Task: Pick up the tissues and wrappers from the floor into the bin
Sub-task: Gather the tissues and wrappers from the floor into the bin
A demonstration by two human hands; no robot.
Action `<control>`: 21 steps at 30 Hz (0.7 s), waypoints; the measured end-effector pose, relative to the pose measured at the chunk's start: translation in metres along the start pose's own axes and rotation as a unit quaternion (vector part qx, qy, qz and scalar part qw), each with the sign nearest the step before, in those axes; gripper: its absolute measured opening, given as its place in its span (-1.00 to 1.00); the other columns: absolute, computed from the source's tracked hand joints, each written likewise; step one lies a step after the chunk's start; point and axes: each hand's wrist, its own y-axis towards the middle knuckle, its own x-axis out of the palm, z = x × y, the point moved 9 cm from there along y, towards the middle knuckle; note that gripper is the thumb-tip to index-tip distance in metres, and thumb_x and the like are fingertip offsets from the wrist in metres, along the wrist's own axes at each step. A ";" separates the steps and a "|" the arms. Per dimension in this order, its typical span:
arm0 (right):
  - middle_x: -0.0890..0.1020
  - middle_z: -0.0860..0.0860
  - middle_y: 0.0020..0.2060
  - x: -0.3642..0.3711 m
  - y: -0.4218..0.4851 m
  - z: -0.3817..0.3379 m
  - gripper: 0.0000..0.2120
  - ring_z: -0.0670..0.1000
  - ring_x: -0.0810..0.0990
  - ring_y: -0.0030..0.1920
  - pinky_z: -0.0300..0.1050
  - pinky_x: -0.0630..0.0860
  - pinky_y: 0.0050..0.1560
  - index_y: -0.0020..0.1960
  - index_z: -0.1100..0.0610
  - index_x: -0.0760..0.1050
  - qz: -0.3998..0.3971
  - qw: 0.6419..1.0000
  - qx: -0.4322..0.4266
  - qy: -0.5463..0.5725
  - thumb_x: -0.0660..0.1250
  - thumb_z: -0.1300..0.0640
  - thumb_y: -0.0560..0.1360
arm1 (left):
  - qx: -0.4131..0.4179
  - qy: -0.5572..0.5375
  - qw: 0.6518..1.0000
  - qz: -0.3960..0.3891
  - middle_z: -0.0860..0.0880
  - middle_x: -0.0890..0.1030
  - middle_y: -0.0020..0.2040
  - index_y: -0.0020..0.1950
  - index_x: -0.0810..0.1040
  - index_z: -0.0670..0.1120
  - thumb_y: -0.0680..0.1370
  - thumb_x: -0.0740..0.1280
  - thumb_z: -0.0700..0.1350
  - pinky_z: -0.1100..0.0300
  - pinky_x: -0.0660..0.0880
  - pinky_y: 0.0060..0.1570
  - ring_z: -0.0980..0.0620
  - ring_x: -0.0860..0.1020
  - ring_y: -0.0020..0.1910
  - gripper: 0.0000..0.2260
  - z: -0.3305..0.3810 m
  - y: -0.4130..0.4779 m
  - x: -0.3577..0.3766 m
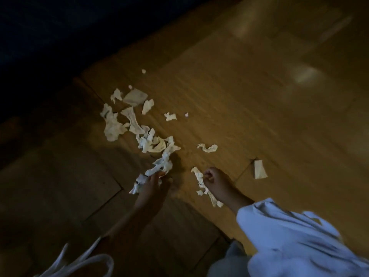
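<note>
Wooden plank floor, glossy with pale reflections at the far right, dark toward the left. Strewn across it, white tissues: a tangled heap in the middle, a larger crumpled sheet to its left, a flat folded piece beyond. Further out, a tiny scrap. To the right, a small wad, a curled strip, a flat rectangular piece on a plank seam. Nearest, a ragged strip and a twisted strand trailing from the heap.
</note>
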 end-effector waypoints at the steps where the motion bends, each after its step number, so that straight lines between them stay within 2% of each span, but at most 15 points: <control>1: 0.54 0.14 0.13 0.014 0.023 0.018 -0.79 0.08 0.53 0.09 -0.18 0.44 -0.04 0.16 0.21 0.46 -0.002 1.000 -0.011 -0.010 0.24 0.20 0.54 | -0.002 0.014 1.000 0.026 -0.05 0.44 0.30 0.34 0.34 0.00 0.57 0.16 0.08 0.03 0.50 0.11 0.03 0.47 0.18 -0.64 -0.024 0.018 0.010; 2: 0.56 0.16 0.10 0.026 0.044 0.031 -0.82 0.09 0.55 0.07 -0.17 0.45 -0.04 0.12 0.23 0.48 -0.001 0.999 -0.031 -0.008 0.24 0.21 0.54 | 0.002 0.045 0.998 0.050 -0.06 0.39 0.37 0.37 0.31 0.02 0.58 0.16 0.09 -0.05 0.42 0.24 -0.03 0.38 0.31 -0.62 -0.046 0.036 0.021; 4: 0.62 0.12 -0.03 0.043 0.081 0.054 -0.89 0.04 0.59 -0.05 -0.25 0.45 -0.14 0.00 0.16 0.52 0.013 0.997 -0.075 0.017 0.23 0.24 0.54 | 0.015 0.099 0.992 0.079 -0.05 0.17 0.52 0.45 0.20 0.04 0.58 0.14 0.11 -0.15 0.08 0.44 -0.09 0.07 0.51 -0.54 -0.079 0.071 0.046; 5: 0.64 0.01 -0.10 0.048 0.095 0.063 -0.86 -0.04 0.59 -0.10 -0.30 0.43 -0.15 -0.07 0.06 0.52 0.034 0.994 -0.105 0.018 0.23 0.24 0.54 | 0.024 0.112 0.989 0.089 -0.03 0.04 0.55 0.48 0.13 0.07 0.57 0.14 0.12 -0.16 -0.04 0.46 -0.08 -0.07 0.53 -0.50 -0.089 0.087 0.056; 7: 0.57 -0.21 -0.15 0.054 0.116 0.075 -0.75 -0.22 0.53 -0.09 -0.34 0.41 -0.11 -0.16 -0.13 0.48 0.057 0.985 -0.163 0.005 0.23 0.21 0.54 | 0.060 0.123 0.984 0.115 0.05 -0.17 0.55 0.49 -0.01 0.18 0.54 0.17 0.18 -0.16 -0.17 0.44 -0.04 -0.25 0.52 -0.41 -0.102 0.120 0.067; 9: 0.54 -0.21 -0.11 0.061 0.129 0.084 -0.80 -0.23 0.51 -0.04 -0.30 0.40 -0.08 -0.12 -0.15 0.47 0.041 0.977 -0.208 -0.005 0.22 0.15 0.55 | 0.091 0.167 0.975 0.115 0.09 -0.29 0.53 0.48 -0.14 0.27 0.51 0.16 0.26 -0.17 -0.23 0.42 -0.01 -0.32 0.49 -0.35 -0.106 0.151 0.074; 11: 0.53 -0.14 0.02 0.066 0.135 0.087 -0.88 -0.18 0.49 0.07 -0.26 0.38 0.04 0.01 -0.07 0.51 0.021 0.963 -0.259 -0.067 0.21 0.03 0.56 | 0.092 0.253 0.960 0.083 0.04 -0.30 0.53 0.48 -0.17 0.26 0.49 0.10 0.31 -0.21 -0.22 0.43 -0.05 -0.30 0.50 -0.34 -0.108 0.174 0.079; 13: 0.44 -0.05 0.28 0.077 0.135 0.094 -0.59 -0.10 0.36 0.30 -0.19 0.30 0.24 0.24 -0.01 0.45 -0.024 0.955 -0.256 -0.144 0.20 -0.21 0.50 | 0.055 0.320 0.946 0.025 0.00 -0.24 0.54 0.50 -0.13 0.19 0.49 0.08 0.33 -0.24 -0.18 0.44 -0.09 -0.24 0.52 -0.33 -0.113 0.180 0.081; 15: 0.22 -0.05 0.46 0.090 0.134 0.112 -0.19 -0.01 0.15 0.46 0.00 0.17 0.42 0.43 -0.07 0.23 -0.055 0.955 -0.198 -0.214 0.07 -0.50 0.32 | 0.014 0.313 0.950 -0.001 -0.01 -0.17 0.56 0.53 -0.09 0.11 0.50 0.10 0.31 -0.23 -0.14 0.44 -0.10 -0.17 0.53 -0.31 -0.119 0.173 0.083; 16: 0.13 -0.05 0.50 0.099 0.128 0.120 -0.09 0.02 0.06 0.49 0.10 0.10 0.47 0.47 -0.09 0.11 -0.061 0.945 -0.196 -0.256 -0.03 -0.56 0.26 | 0.006 0.295 0.955 0.010 -0.01 -0.13 0.56 0.53 -0.06 0.07 0.51 0.10 0.29 -0.21 -0.11 0.44 -0.10 -0.13 0.53 -0.32 -0.120 0.167 0.085; 17: 0.13 -0.05 0.50 0.107 0.119 0.124 -0.10 0.05 0.07 0.50 0.19 0.11 0.46 0.49 -0.08 0.06 -0.057 0.922 -0.220 -0.313 -0.12 -0.56 0.28 | 0.009 0.280 0.959 0.031 -0.02 -0.08 0.56 0.53 -0.02 0.04 0.53 0.11 0.26 -0.19 -0.06 0.44 -0.10 -0.09 0.53 -0.34 -0.120 0.160 0.088; 18: 0.23 -0.03 0.47 0.113 0.113 0.128 -0.17 0.07 0.20 0.46 0.24 0.24 0.38 0.47 -0.04 0.11 -0.047 0.894 -0.254 -0.366 -0.20 -0.50 0.37 | 0.018 0.275 0.960 0.051 -0.04 -0.03 0.55 0.52 0.02 0.02 0.55 0.13 0.21 -0.16 0.00 0.44 -0.11 -0.05 0.52 -0.39 -0.120 0.153 0.092; 19: 0.40 -0.02 0.38 0.118 0.110 0.138 -0.30 0.07 0.39 0.37 0.20 0.45 0.23 0.42 -0.01 0.22 -0.044 0.879 -0.264 -0.396 -0.25 -0.38 0.48 | 0.032 0.284 0.956 0.068 -0.06 0.02 0.54 0.51 0.05 0.01 0.57 0.15 0.13 -0.15 0.07 0.44 -0.12 0.00 0.51 -0.43 -0.120 0.148 0.097; 20: 0.51 -0.03 0.28 0.120 0.109 0.145 -0.44 0.05 0.52 0.24 0.08 0.57 0.08 0.35 -0.01 0.29 -0.026 0.869 -0.286 -0.403 -0.22 -0.25 0.56 | 0.052 0.300 0.949 0.076 -0.06 0.06 0.52 0.50 0.07 0.01 0.57 0.18 0.06 -0.14 0.13 0.43 -0.12 0.05 0.50 -0.46 -0.120 0.145 0.102; 21: 0.54 -0.02 0.23 0.122 0.110 0.149 -0.57 0.05 0.56 0.17 0.00 0.60 0.02 0.31 -0.02 0.31 -0.015 0.873 -0.311 -0.376 -0.13 -0.15 0.59 | 0.071 0.313 0.944 0.073 -0.06 0.10 0.50 0.49 0.09 0.02 0.56 0.21 0.00 -0.12 0.19 0.42 -0.11 0.09 0.48 -0.47 -0.120 0.144 0.108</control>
